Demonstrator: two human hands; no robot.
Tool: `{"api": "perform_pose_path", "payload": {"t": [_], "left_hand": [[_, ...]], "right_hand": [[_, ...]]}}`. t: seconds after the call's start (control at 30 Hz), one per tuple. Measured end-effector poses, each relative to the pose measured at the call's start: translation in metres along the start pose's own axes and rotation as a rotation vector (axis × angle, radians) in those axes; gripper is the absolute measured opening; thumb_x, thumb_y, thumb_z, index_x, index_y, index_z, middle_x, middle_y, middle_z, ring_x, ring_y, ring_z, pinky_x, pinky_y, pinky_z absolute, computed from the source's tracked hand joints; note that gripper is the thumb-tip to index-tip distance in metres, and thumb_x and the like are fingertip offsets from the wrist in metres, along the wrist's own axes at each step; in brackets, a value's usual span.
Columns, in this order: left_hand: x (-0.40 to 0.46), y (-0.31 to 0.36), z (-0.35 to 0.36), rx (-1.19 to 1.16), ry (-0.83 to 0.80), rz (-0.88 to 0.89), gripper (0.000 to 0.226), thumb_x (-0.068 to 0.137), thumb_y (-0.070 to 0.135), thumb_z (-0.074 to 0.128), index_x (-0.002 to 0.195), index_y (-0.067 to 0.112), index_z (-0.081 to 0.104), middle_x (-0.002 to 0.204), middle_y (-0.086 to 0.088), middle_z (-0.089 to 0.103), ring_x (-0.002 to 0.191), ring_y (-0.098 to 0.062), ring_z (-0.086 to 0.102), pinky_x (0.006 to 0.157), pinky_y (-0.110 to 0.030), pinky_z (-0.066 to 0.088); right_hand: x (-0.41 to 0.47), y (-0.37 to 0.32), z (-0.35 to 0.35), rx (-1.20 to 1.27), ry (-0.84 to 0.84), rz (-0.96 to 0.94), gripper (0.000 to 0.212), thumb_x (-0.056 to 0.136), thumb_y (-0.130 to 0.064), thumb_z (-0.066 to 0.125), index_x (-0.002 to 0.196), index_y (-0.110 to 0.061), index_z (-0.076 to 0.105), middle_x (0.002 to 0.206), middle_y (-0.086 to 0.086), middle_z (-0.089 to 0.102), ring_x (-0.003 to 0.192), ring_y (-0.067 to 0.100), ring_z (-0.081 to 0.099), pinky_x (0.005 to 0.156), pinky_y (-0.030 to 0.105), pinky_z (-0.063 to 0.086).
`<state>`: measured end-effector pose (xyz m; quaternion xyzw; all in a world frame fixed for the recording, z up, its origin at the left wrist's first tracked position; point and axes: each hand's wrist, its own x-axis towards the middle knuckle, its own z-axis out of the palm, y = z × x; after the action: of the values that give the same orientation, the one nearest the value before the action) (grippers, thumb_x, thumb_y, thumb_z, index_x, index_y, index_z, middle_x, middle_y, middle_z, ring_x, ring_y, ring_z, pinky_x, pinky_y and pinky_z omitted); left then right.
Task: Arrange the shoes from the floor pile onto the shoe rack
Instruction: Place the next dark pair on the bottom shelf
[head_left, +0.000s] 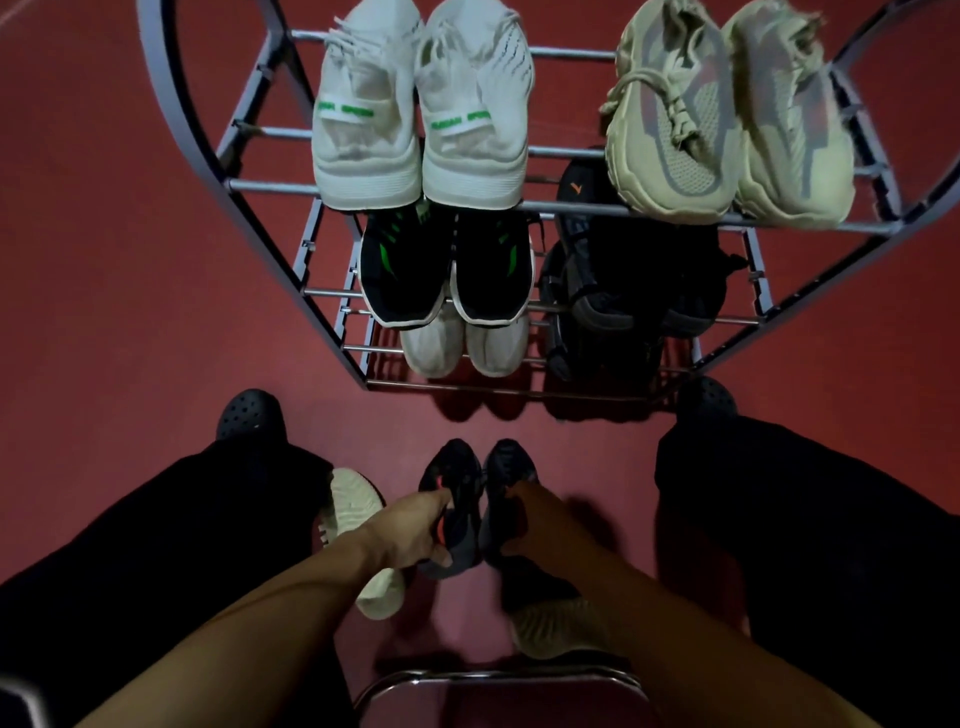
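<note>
- Head view: the left hand (415, 530) is gripping the left dark sneaker (449, 512), fingers curled round its collar; the right hand (524, 517) is gripping the right dark sneaker (506, 499) the same way. The pair is sitting side by side, touching, low over the red floor (130, 312), between the person's knees and just short of the shoe rack (249, 93).
- Step in hand, as judged: lifting this pair to a shelf. Keeping both toes pointing at the rack and the soles level should let the shoes slide on together.
- Open room: the top tier is showing a bare stretch of bars between the white pair (421, 119) and the beige pair (727, 119); it is looking tight for two shoes. Lower tiers are holding the black-and-green pair (447, 270), a pale pair (462, 343) and dark shoes (634, 270); free space there is probably scant, though shadow is hiding much.
- Edges to mind: the curved side frames are leaning inward, and the front bars are jutting toward the knees; lifting clear of the front bar before pushing in seems wise.
- Two beige shoes, one (358, 519) under the left forearm and one (561, 623) under the right, are lying on the floor.
</note>
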<state>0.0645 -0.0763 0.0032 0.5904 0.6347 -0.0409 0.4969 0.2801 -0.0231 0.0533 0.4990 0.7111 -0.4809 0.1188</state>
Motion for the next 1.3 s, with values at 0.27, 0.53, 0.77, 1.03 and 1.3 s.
{"api": "perform_pose_path", "payload": {"t": [0.27,0.53,0.77,1.03,1.3], "left_hand": [[0.006,-0.005,-0.008,0.138,0.195,0.144,0.015,0.089,0.003,0.057,0.085,0.017,0.053,0.074,0.006,0.056,0.053,-0.004,0.049,0.05,-0.018,0.042],[0.04,-0.019,-0.026,0.122,0.317,0.128,0.024,0.075,-0.004,0.064,0.09,0.014,0.057,0.093,-0.001,0.061,0.078,-0.02,0.056,0.069,-0.034,0.045],[0.093,-0.04,-0.033,0.081,0.454,0.108,0.032,0.073,-0.002,0.063,0.099,0.015,0.055,0.097,-0.002,0.058,0.089,-0.024,0.056,0.074,-0.039,0.047],[0.125,-0.022,-0.008,-0.41,0.641,-0.195,0.039,0.075,0.001,0.078,0.106,0.013,0.058,0.125,0.003,0.023,0.11,-0.013,0.023,0.084,-0.009,0.031],[0.128,-0.03,0.016,-1.024,0.728,-0.353,0.052,0.068,0.03,0.085,0.1,0.029,0.045,0.105,-0.01,0.058,0.097,-0.026,0.059,0.09,-0.047,0.051]], "right_hand": [[0.016,0.013,0.005,0.092,0.123,0.006,0.063,0.083,-0.009,0.074,0.139,-0.013,0.046,0.141,0.008,0.049,0.126,0.023,0.051,0.089,0.016,0.036],[0.063,0.017,-0.001,0.018,0.245,-0.055,0.032,0.082,-0.01,0.073,0.112,-0.011,0.062,0.121,0.006,0.06,0.113,0.024,0.058,0.088,0.021,0.044],[0.124,0.027,-0.007,-0.066,0.378,-0.062,0.021,0.088,-0.008,0.064,0.109,-0.013,0.065,0.117,0.003,0.06,0.112,0.022,0.056,0.088,0.008,0.029],[0.17,0.041,0.002,0.391,0.414,0.317,0.054,0.067,-0.038,0.082,0.115,-0.019,0.065,0.134,0.012,0.053,0.126,0.034,0.049,0.105,0.047,0.042],[0.181,0.045,0.019,1.458,0.507,0.419,0.062,0.083,0.008,0.069,0.136,-0.014,0.045,0.133,0.013,0.056,0.111,0.036,0.06,0.066,0.037,0.057]]}}
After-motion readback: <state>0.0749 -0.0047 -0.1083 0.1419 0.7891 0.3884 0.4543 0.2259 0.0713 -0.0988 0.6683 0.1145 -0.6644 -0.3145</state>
